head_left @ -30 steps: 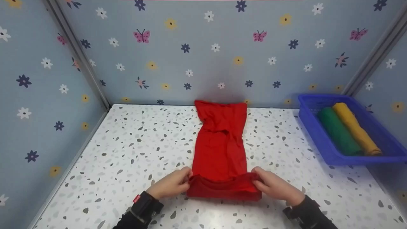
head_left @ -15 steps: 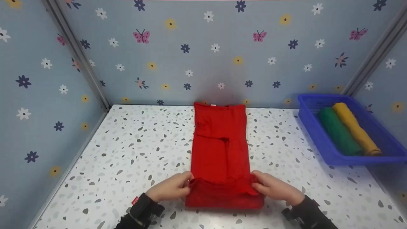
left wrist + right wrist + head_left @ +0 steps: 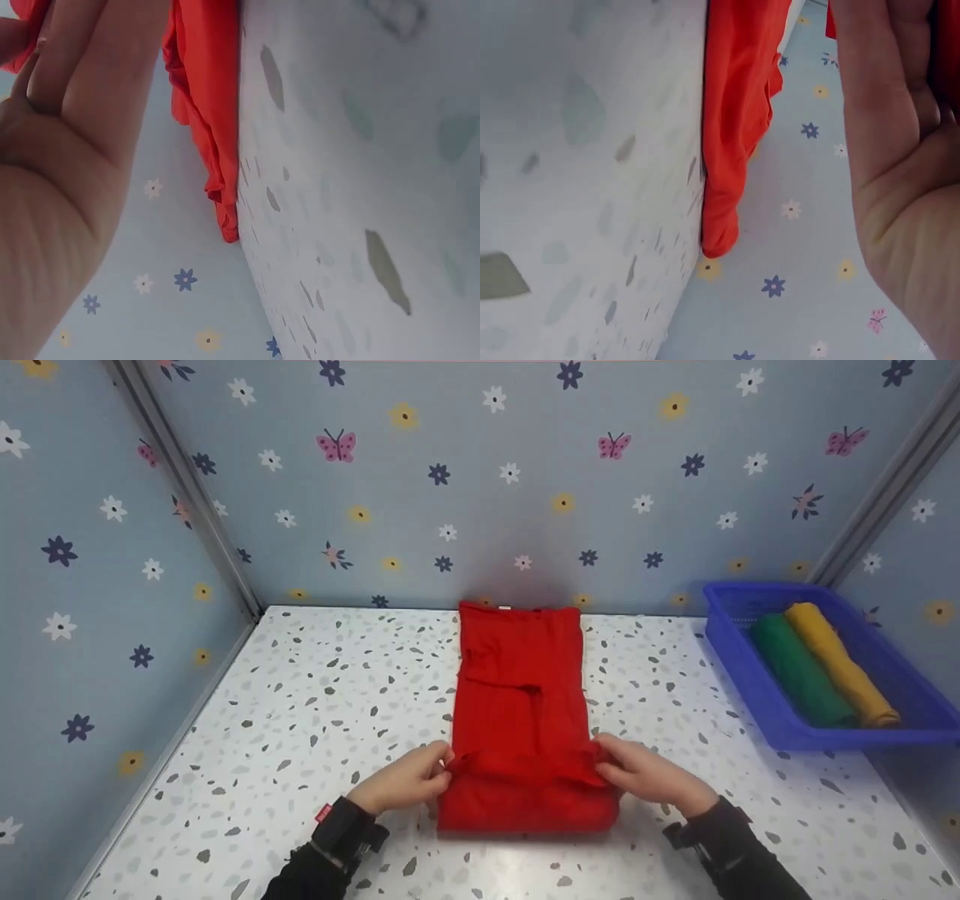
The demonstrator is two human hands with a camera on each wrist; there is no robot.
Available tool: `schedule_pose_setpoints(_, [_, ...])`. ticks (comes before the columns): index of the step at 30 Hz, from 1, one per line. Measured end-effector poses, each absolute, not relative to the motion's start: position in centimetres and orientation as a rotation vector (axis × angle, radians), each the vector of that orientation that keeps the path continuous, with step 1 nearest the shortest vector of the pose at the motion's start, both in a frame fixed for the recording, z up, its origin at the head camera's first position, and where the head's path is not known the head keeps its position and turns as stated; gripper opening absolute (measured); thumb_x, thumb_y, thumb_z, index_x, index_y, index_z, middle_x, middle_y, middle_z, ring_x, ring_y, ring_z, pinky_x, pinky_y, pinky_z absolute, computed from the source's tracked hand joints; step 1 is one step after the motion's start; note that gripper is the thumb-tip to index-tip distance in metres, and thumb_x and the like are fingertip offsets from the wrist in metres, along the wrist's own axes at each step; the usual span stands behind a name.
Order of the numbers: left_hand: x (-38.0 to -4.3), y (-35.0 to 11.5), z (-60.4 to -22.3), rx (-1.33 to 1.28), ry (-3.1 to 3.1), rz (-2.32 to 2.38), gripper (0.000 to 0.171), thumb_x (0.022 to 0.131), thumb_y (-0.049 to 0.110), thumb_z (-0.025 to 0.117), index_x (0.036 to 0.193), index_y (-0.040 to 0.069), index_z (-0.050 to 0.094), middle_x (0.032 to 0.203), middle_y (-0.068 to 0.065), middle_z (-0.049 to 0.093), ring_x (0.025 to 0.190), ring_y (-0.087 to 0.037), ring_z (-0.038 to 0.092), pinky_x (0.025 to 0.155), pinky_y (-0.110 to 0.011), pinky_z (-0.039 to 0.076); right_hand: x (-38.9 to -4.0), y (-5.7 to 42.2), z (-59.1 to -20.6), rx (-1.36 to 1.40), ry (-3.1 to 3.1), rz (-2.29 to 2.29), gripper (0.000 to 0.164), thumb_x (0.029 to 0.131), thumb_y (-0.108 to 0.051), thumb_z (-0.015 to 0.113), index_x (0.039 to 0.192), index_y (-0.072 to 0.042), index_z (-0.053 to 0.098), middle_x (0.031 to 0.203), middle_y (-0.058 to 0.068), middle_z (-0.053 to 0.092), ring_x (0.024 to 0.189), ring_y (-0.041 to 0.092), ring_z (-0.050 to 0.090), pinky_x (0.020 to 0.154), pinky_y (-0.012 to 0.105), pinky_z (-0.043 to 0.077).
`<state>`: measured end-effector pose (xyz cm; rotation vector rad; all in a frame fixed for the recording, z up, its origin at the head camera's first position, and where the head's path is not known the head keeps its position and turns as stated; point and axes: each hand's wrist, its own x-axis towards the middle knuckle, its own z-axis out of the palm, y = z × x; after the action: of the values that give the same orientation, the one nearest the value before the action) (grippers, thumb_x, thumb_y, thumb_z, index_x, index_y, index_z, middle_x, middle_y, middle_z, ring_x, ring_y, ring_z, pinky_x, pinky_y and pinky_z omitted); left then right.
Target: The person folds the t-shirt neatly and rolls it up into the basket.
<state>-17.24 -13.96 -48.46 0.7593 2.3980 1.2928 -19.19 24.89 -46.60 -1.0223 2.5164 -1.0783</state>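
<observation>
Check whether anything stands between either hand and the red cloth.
Nothing visible does: the left hand and right hand pinch the red cloth at opposite sides of its near, folded end. The blue basket stands off to the right, apart from the cloth.

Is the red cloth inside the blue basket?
No, the red cloth lies on the speckled table, held by the left hand and right hand, away from the blue basket.

Red cloth (image 3: 519, 721), mostly flat, nr end folded
</observation>
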Motion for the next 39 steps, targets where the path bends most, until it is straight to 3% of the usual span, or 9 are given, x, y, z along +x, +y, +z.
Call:
schedule_pose_setpoints(8, [-18.7,-13.5,-49.0,0.559,2.559,1.249,0.008,0.086,0.002,0.051,0.093,0.006,0.052,0.074,-0.002,0.055,0.056,-0.015,0.056,0.053,-0.031,0.048,-22.0,24.6,-47.5,-0.866,2.623,-0.972,0.007,0.094,-0.005,0.059,0.099,-0.008,0.055,0.079,-0.003,0.051,0.076,0.015,0.052,0.069,0.032,0.045])
schedule_pose_setpoints(12, [-19.1,-12.9,-49.2,0.433,2.571,1.183,0.004,0.086,0.005,0.052,0.089,0.004,0.052,0.074,-0.005,0.056,0.051,-0.016,0.060,0.049,-0.028,0.046,-22.8,24.2,-48.1,-0.832,2.648,-0.884,0.007,0.093,-0.007,0.060,0.091,-0.008,0.053,0.075,-0.003,0.048,0.072,0.014,0.051,0.066,0.032,0.044])
schedule_pose_setpoints(19, [-19.2,-12.4,-49.7,0.295,2.565,1.077,0.005,0.088,0.006,0.051,0.082,0.006,0.051,0.057,-0.008,0.060,0.038,-0.013,0.057,0.036,-0.022,0.038,-23.2,23.5,-48.6,-0.691,2.623,-0.840,0.006,0.095,-0.007,0.058,0.090,-0.009,0.055,0.072,0.000,0.051,0.060,0.014,0.054,0.059,0.032,0.047])
schedule_pose_setpoints(25, [-19.3,-12.3,-49.8,0.279,2.629,0.966,0.008,0.087,0.007,0.054,0.079,0.007,0.053,0.051,-0.003,0.057,0.036,-0.011,0.052,0.037,-0.024,0.038,-23.0,23.5,-49.0,-0.579,2.635,-0.836,0.011,0.098,-0.014,0.058,0.088,-0.010,0.055,0.069,0.000,0.053,0.050,0.014,0.055,0.050,0.031,0.048])
schedule_pose_setpoints(31, [-19.2,-12.6,-49.7,0.260,2.731,0.904,0.011,0.086,0.009,0.054,0.075,0.008,0.055,0.048,-0.001,0.055,0.036,-0.012,0.052,0.038,-0.028,0.041,-22.7,23.9,-48.7,-0.515,2.724,-0.828,0.022,0.101,-0.025,0.057,0.086,-0.010,0.057,0.063,0.000,0.051,0.049,0.016,0.054,0.059,0.034,0.047])
schedule_pose_setpoints(39, [-18.0,-13.5,-48.5,0.299,2.839,0.941,0.006,0.091,0.012,0.057,0.089,0.009,0.052,0.059,0.003,0.058,0.045,-0.013,0.055,0.045,-0.031,0.043,-20.5,25.1,-47.1,-0.456,2.786,-0.870,0.013,0.097,-0.022,0.063,0.093,-0.010,0.059,0.065,0.001,0.058,0.051,0.015,0.056,0.057,0.034,0.047])
